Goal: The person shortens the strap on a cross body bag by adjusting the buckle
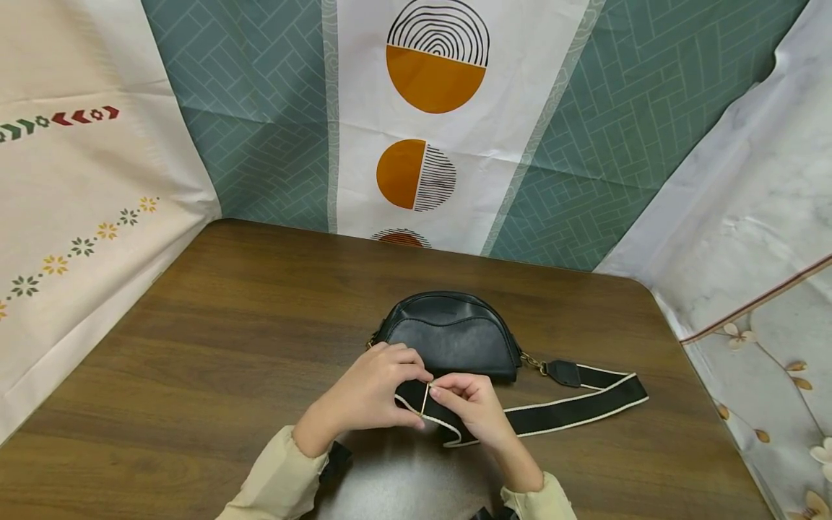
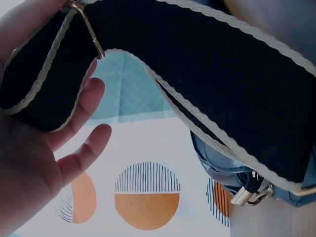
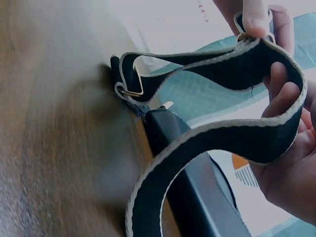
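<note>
A black half-moon handbag (image 1: pixel 455 338) lies on the table, its wide black strap (image 1: pixel 578 413) edged in white. My left hand (image 1: pixel 367 390) holds the strap at a thin gold slide buckle (image 1: pixel 425 399), thumb below and fingers above. Close beside it, my right hand (image 1: pixel 477 413) pinches the strap between thumb and index finger at the buckle. In the left wrist view, the strap passes through the buckle (image 2: pixel 91 29) and loops back over the left palm. The right wrist view shows a loop of strap (image 3: pixel 217 136) and another gold rectangular ring (image 3: pixel 140 81) near the bag.
Both hands are above the front of the brown wooden table (image 1: pixel 260 325). The strap's right end meets the bag by a gold chain link (image 1: pixel 533 361) and a black leather tab (image 1: pixel 562 373). Patterned cloths (image 1: pixel 273 144) hang behind the table and at both sides.
</note>
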`<state>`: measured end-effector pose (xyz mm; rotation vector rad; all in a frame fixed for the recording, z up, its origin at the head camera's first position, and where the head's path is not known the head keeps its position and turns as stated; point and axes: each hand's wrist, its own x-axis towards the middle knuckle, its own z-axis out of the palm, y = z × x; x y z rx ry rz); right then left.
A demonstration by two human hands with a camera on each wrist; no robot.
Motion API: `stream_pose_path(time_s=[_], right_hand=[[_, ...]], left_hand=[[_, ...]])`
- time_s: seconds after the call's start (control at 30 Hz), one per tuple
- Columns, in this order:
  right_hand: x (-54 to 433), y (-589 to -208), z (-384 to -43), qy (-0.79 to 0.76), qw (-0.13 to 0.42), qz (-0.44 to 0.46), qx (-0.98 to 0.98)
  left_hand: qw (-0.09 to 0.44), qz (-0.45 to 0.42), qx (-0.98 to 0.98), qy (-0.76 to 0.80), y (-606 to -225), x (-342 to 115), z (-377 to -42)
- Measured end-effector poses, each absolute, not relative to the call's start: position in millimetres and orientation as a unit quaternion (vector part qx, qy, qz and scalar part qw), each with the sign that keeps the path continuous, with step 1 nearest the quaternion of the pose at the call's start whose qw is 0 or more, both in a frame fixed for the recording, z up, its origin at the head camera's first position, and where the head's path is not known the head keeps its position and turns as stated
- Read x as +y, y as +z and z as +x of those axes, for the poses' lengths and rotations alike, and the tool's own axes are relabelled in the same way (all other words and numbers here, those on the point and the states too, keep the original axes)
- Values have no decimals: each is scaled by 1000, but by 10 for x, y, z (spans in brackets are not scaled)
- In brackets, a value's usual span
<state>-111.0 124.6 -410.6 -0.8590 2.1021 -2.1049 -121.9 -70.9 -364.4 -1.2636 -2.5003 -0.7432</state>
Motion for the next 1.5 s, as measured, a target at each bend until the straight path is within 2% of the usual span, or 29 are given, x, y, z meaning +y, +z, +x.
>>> stream_pose_path(time_s=[0.3, 0.77, 1.03, 1.23, 1.5], right_hand=[[1222, -4111, -1118, -674, 13, -263, 691], [1362, -4089, -1127, -681, 66, -253, 684], [1406, -4086, -1130, -671, 79, -253, 693], [1379, -4092, -1123, -662, 58, -256, 702], [1324, -4079, -1122, -635, 20, -267, 724]], left_hand=[[138, -431, -853, -260, -3668, -684, -1218], [129, -429, -847, -286, -3652, -767, -1241], [125, -431, -845, -291, -3645, -778, -1247], [119, -424, -854, -279, -3647, -782, -1254], [142, -425, -874, -189, -3597, -770, -1251]])
